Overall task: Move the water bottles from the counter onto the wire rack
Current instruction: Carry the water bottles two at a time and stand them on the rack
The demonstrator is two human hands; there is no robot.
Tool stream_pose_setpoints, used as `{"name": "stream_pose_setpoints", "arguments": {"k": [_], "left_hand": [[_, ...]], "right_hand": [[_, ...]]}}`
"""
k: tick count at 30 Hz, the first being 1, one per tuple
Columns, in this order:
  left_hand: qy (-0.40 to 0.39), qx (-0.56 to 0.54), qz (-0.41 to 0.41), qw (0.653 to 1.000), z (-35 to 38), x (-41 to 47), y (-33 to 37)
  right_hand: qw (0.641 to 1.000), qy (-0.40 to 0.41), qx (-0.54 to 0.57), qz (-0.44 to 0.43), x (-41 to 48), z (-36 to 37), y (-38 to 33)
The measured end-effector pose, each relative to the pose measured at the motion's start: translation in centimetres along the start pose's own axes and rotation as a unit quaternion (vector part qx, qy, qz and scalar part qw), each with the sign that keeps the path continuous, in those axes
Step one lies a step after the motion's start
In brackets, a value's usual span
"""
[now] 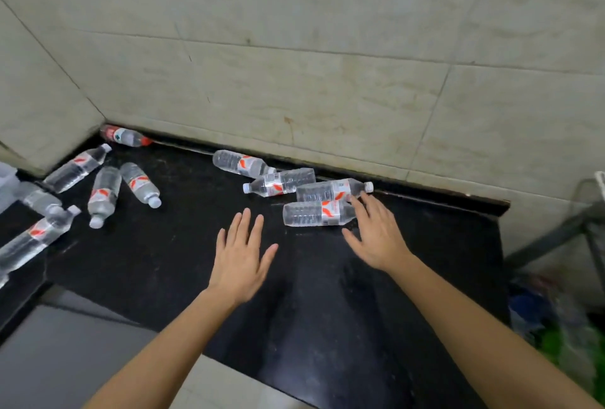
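Head view: a person's left hand (240,254) is hovering with straight, spread fingers over the black counter (327,310) while the right hand (373,235), fingers splayed and gripping nothing, is reaching over the nearest water bottle (316,213), lying sideways among others near the tiled wall (327,97).

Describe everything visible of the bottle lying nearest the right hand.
The bottle is clear ribbed plastic, apparently full of water, with a white label bearing a red-orange mark. It lies on its side on the black counter, base pointing left. Its cap end is hidden behind the right hand, whose straight fingers reach over it; actual contact cannot be told.
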State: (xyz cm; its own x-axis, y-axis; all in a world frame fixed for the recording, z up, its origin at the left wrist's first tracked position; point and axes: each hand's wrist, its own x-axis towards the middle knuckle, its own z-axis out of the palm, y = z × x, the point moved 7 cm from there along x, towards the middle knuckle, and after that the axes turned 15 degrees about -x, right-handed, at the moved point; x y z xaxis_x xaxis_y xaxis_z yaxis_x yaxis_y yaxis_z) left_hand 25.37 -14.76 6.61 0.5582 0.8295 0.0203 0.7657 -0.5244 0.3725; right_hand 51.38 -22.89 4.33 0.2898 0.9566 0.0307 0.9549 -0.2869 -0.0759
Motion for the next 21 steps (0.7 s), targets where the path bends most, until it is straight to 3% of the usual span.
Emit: {"name": "stream_pose_setpoints", "arguments": {"k": [7,12,16,21], "left_hand": [[-0.067,-0.015,-0.021,0.997,3.0,6.8,-4.5],[-0.114,-0.020,0.004,0.993,5.1,14.3,-7.9],[-0.162,-0.057,0.017,0.985,7.3,20.0,-10.2],[-0.247,-0.018,0.003,0.969,10.6,24.1,-13.0]], "right_hand": [[0.975,-0.165,0.111,0.103,4.1,5.8,-0.8],[0.945,-0.177,0.212,0.174,6.9,8.4,-1.7],[0.850,-0.194,0.356,0.336,6.7,11.4,-3.2],[0.739,-0.176,0.410,0.506,8.5,13.5,-4.7]]}}
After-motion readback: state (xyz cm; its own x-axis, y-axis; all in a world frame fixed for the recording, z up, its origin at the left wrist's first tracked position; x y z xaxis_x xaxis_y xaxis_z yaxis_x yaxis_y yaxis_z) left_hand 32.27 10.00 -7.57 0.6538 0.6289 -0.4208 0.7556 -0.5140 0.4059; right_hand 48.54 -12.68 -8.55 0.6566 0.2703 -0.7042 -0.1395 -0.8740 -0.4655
